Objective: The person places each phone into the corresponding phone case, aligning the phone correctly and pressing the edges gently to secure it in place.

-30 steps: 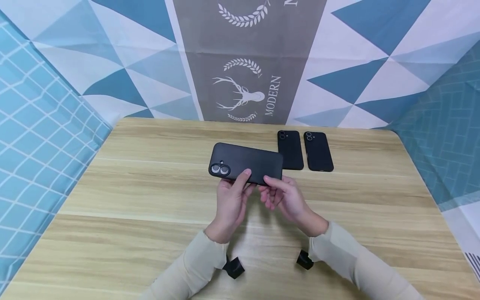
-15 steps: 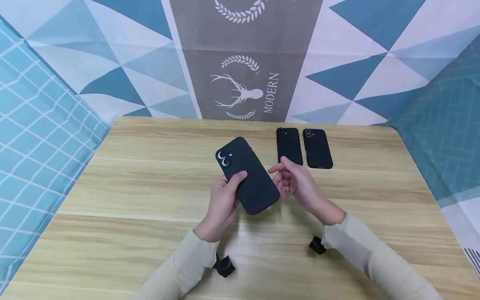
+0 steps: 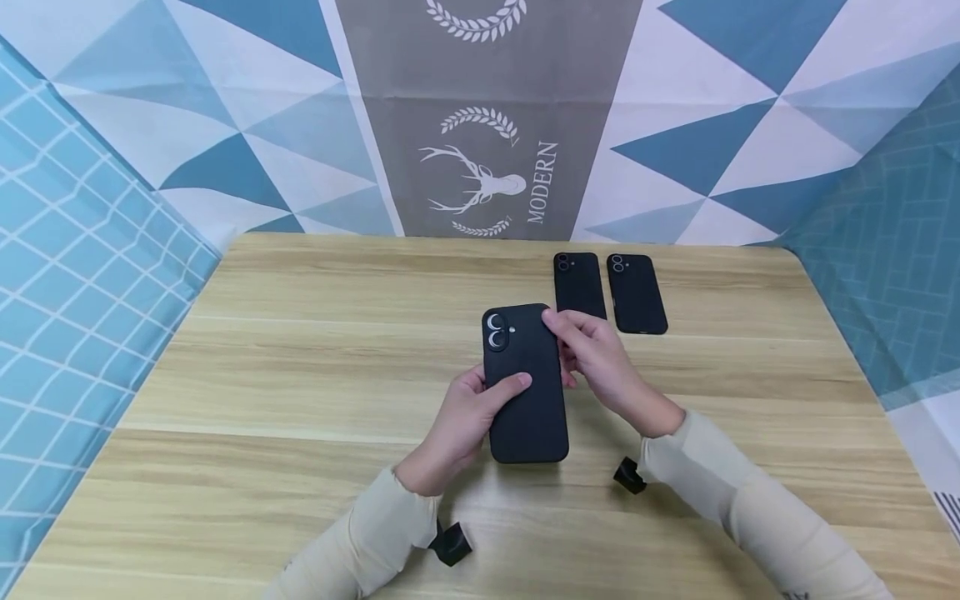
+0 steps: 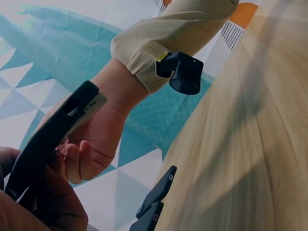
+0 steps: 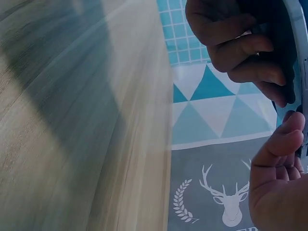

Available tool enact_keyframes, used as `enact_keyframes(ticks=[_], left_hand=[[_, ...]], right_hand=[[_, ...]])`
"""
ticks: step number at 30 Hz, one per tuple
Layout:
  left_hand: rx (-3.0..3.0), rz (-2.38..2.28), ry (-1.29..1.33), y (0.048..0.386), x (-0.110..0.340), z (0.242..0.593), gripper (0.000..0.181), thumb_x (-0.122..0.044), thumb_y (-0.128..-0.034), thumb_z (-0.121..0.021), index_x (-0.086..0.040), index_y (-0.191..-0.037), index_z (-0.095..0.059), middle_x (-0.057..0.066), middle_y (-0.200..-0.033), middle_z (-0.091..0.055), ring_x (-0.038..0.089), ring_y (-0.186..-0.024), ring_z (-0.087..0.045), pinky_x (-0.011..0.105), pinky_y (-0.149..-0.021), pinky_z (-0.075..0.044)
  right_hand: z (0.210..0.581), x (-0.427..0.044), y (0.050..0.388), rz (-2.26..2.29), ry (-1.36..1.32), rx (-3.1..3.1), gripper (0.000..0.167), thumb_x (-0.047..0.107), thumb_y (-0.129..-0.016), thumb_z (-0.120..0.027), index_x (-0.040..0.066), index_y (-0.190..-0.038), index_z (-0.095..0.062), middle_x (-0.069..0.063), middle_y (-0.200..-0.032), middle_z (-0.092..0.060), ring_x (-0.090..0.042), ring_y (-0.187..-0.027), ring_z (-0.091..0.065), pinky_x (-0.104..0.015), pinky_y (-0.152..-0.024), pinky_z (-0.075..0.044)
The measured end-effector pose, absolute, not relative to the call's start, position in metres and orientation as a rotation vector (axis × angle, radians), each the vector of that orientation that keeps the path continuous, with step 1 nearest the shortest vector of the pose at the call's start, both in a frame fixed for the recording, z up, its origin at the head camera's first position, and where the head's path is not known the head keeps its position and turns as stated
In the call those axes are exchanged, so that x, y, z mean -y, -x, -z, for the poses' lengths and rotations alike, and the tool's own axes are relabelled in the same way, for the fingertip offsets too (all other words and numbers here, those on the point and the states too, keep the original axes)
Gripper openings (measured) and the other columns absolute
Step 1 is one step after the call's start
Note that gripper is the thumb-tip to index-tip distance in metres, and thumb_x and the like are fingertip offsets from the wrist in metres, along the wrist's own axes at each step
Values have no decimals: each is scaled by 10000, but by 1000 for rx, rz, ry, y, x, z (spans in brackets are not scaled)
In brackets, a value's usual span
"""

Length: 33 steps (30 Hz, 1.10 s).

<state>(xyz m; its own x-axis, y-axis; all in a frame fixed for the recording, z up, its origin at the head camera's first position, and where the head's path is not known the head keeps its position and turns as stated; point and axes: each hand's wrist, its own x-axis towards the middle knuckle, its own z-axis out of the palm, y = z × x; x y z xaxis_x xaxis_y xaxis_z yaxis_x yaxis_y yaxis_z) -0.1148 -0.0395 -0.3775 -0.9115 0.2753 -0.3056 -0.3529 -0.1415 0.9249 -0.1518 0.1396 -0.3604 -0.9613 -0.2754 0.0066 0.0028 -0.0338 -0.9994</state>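
A black phone case [image 3: 528, 425] with a phone in it stands roughly upright in the head view, its camera rings at the top left. My left hand [image 3: 467, 410] grips it from the left, thumb across its back. At the top right corner, my right hand [image 3: 600, 362] pinches the edge with its thumb on the back. In the left wrist view, the phone's pale edge [image 4: 91, 109] shows out of the case along one side. The right wrist view shows a silvery phone edge [image 5: 302, 62] beside the fingers of both hands. The screen side is hidden in the head view.
Two more black phone cases or phones, one at the left [image 3: 579, 287] and one at the right [image 3: 637, 293], lie side by side near the back edge of the wooden table [image 3: 300, 375]. Patterned cloth [image 3: 480, 67] hangs behind the table and along its sides.
The phone has turned from sideways to upright, its camera end now at the top. My right hand has let go of its lower edge and taken hold of the top right corner.
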Motion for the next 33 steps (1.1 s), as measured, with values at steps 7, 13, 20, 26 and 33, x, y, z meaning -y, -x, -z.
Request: enact_keyframes(ticks=[7,13,20,26,33], left_hand=[[-1779,-2057,-1,114,39,377,304,-154,-862,-645,6,-1119,-620,97,-947,-724,115,-775,-695,261,-722,-574],[-1796,-2047,-60,112,39,376,308,-156,-863,-654,2,-1126,-623,135,-988,-714,144,-801,-703,295,-755,-581],[-1778,-2070,-43,112,36,377,294,-142,-855,-658,19,-1099,-625,132,-950,-719,134,-758,-703,300,-720,-588],[-1811,-2073,-50,111,35,378,289,-125,-844,-668,38,-1080,-629,157,-946,-715,125,-739,-702,297,-701,-590],[-1804,-2094,-53,107,32,380,280,-116,-831,-687,30,-1065,-641,159,-943,-716,131,-746,-704,302,-702,-591]], right_hand=[[361,-140,150,2108,259,-2132,242,247,-979,-484,145,-796,-605,71,-532,-527,-110,-390,-446,-237,-349,-383],[361,-141,149,2099,292,-2218,218,233,-991,-460,139,-860,-607,64,-534,-528,-136,-362,-428,-270,-332,-373],[361,-140,149,2070,295,-2283,295,262,-1003,-431,136,-795,-598,65,-495,-496,-139,-353,-421,-267,-338,-364],[360,-141,148,2003,291,-2361,349,273,-1007,-422,60,-779,-580,64,-480,-481,-152,-359,-426,-275,-348,-376],[361,-141,145,1959,267,-2424,390,264,-1002,-436,-1,-757,-583,54,-452,-476,-194,-343,-447,-311,-346,-393]])
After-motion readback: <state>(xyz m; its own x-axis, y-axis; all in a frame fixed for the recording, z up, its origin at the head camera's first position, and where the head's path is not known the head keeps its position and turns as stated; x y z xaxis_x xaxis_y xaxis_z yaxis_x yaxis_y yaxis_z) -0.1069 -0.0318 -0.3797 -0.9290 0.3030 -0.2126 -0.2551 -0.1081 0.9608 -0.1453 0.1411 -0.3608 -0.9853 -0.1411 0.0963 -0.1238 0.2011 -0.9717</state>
